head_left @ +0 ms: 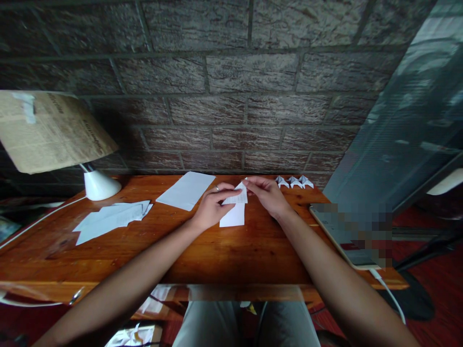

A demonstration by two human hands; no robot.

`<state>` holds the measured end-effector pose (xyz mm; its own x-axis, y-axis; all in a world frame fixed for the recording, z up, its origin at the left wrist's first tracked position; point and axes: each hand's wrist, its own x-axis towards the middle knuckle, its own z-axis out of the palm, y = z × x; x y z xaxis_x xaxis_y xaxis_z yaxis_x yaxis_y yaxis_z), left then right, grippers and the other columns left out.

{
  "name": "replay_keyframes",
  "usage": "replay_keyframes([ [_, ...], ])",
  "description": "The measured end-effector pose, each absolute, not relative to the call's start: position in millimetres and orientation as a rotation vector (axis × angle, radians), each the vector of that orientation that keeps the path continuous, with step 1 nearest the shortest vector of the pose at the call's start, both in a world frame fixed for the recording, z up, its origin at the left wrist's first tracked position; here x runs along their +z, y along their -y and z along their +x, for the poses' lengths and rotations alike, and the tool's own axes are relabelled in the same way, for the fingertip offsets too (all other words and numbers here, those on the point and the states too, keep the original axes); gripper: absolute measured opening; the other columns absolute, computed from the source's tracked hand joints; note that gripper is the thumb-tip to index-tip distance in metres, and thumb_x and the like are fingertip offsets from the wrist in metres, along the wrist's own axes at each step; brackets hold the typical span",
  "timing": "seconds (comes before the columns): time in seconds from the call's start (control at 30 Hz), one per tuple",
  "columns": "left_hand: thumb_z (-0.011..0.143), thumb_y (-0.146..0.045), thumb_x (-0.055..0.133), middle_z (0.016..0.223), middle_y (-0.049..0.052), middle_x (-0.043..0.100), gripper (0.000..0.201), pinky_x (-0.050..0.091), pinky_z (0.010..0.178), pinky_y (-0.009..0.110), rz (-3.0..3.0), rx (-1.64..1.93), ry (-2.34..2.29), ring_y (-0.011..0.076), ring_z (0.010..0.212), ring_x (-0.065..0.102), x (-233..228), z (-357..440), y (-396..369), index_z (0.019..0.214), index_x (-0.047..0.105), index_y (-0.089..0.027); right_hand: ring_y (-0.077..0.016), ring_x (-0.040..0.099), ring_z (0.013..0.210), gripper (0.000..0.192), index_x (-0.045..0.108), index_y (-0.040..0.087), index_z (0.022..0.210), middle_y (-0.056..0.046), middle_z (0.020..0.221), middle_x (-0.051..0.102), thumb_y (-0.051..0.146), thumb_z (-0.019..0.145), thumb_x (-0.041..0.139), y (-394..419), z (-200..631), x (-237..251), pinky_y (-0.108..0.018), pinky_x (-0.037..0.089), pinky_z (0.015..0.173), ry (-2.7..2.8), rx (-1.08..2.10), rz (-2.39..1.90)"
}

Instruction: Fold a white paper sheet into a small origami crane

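Note:
Between my two hands is a small white sheet of paper (238, 196) with faint printed lines and a folded, pointed top. My left hand (214, 205), with a ring on one finger, pinches its left side between thumb and fingers. The fingertips of my right hand (265, 193) close on its upper right corner. Under it a plain white piece of paper (232, 217) shows against the table; whether the two are joined I cannot tell. Just beyond my right hand, three small folded paper shapes (294, 182) stand in a row.
On the wooden table (260, 255), a white sheet stack (186, 190) lies left of my hands, with fanned paper strips (114, 217) farther left. A lamp (96, 183) stands at back left. A tablet-like device (340, 231) with a white cable (388, 291) lies right. Behind rises a brick wall (224, 111).

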<state>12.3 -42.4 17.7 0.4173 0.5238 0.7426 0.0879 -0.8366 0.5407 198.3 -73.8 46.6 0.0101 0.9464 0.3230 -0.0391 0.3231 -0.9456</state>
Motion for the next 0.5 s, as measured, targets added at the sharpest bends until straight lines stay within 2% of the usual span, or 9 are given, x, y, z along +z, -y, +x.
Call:
replay_keyframes([
  [0.17,0.071,-0.033,0.08,0.104,0.009,0.075,0.036,0.054,0.079,0.028,2.025,1.213,-0.593,0.0186,0.09,0.069,17.1,16.7,45.3,0.104,0.075,-0.019,-0.0124,0.057,0.069,0.029,0.075,0.021,0.079,0.001,0.075,0.07,0.048,0.068,0.079,72.1,199.2,44.8,-0.027,0.045,0.068,1.243,0.995,-0.949],
  [0.3,0.08,-0.04,0.07,0.102,0.009,0.076,0.028,0.054,0.083,0.029,1.879,1.183,-0.707,0.0196,0.092,0.07,16.7,19.2,45.8,0.096,0.077,-0.018,-0.0118,0.057,0.067,0.029,0.075,0.021,0.079,0.001,0.075,0.07,0.046,0.066,0.08,72.4,198.5,45.4,-0.027,0.046,0.068,1.219,1.018,-0.94],
  [0.37,0.081,-0.041,0.069,0.104,0.008,0.076,0.03,0.053,0.082,0.028,1.834,1.195,-0.681,0.0191,0.093,0.07,16.6,20.0,45.9,0.099,0.075,-0.018,-0.0116,0.058,0.067,0.029,0.075,0.021,0.079,0.001,0.076,0.071,0.046,0.065,0.081,72.8,197.5,46.0,-0.026,0.046,0.067,1.208,1.03,-0.939],
  [0.43,0.079,-0.041,0.07,0.1,0.008,0.076,0.038,0.052,0.071,0.025,1.772,1.181,-0.639,0.0167,0.084,0.069,16.8,20.7,46.6,0.108,0.072,-0.017,-0.0112,0.058,0.067,0.03,0.075,0.021,0.079,0.001,0.075,0.07,0.046,0.064,0.081,72.7,196.6,46.4,-0.026,0.046,0.067,1.193,1.034,-0.94],
  [0.5,0.079,-0.042,0.071,0.085,0.005,0.076,0.049,0.045,0.055,0.02,1.711,1.142,-0.627,0.0121,0.064,0.064,17.4,21.5,47.7,0.121,0.065,-0.017,-0.0111,0.058,0.067,0.03,0.074,0.02,0.078,0.001,0.074,0.07,0.047,0.065,0.08,72.3,196.2,46.5,-0.025,0.046,0.066,1.193,1.028,-0.944],
])
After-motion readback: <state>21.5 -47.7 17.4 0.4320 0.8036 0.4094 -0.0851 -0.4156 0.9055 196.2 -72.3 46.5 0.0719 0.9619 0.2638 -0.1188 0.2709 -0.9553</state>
